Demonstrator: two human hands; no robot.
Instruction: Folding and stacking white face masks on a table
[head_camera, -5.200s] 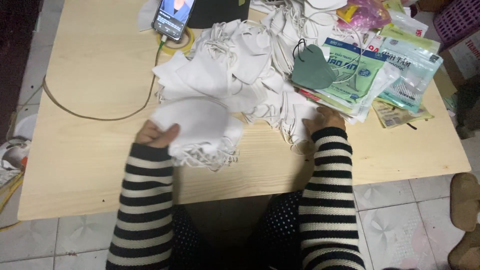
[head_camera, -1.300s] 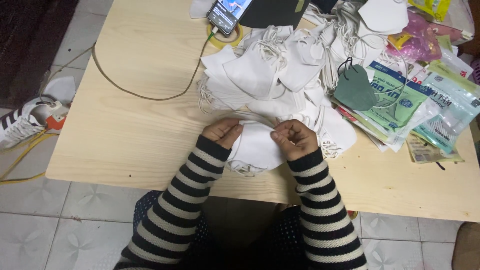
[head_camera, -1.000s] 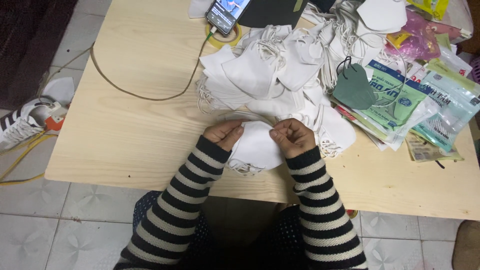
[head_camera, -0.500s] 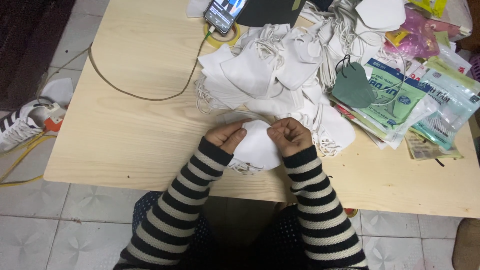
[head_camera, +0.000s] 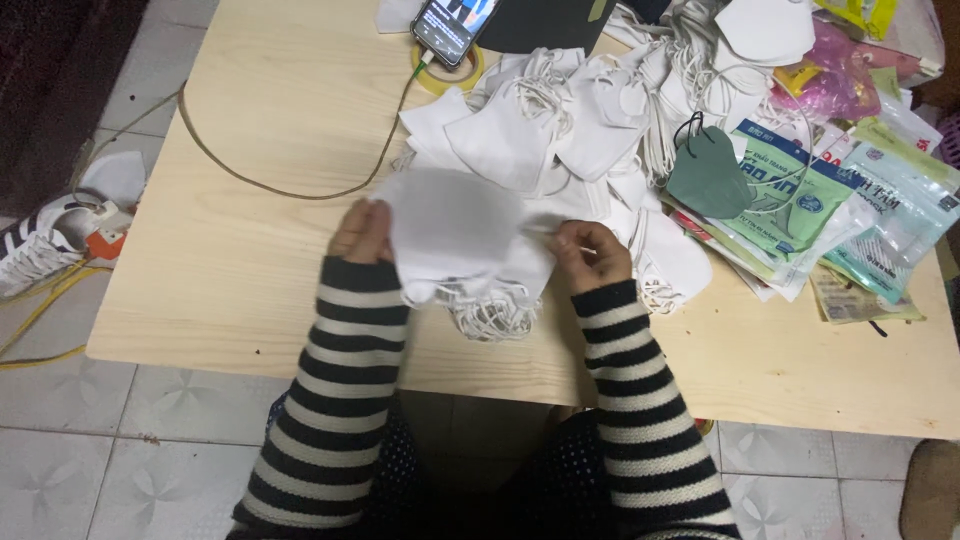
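Note:
My left hand (head_camera: 362, 232) grips the left edge of a white face mask (head_camera: 455, 222) and lifts it, blurred, above the wooden table (head_camera: 250, 250). My right hand (head_camera: 592, 255) pinches the mask's right side near its ear loop. Under it lies a small stack of white masks (head_camera: 495, 310) with dangling loops. A large heap of white masks (head_camera: 560, 125) sits just beyond my hands.
A phone (head_camera: 455, 22) on a charging cable (head_camera: 250, 180) lies at the table's far edge beside a tape roll (head_camera: 447, 78). A green mask (head_camera: 708, 172) rests on printed mask packets (head_camera: 850, 210) at the right. A sneaker (head_camera: 40, 250) lies on the tiled floor at left.
The mask that lay between my two hands on the stack has been lifted and spread out. My left hand moved left and up; my right hand stayed near the stack.

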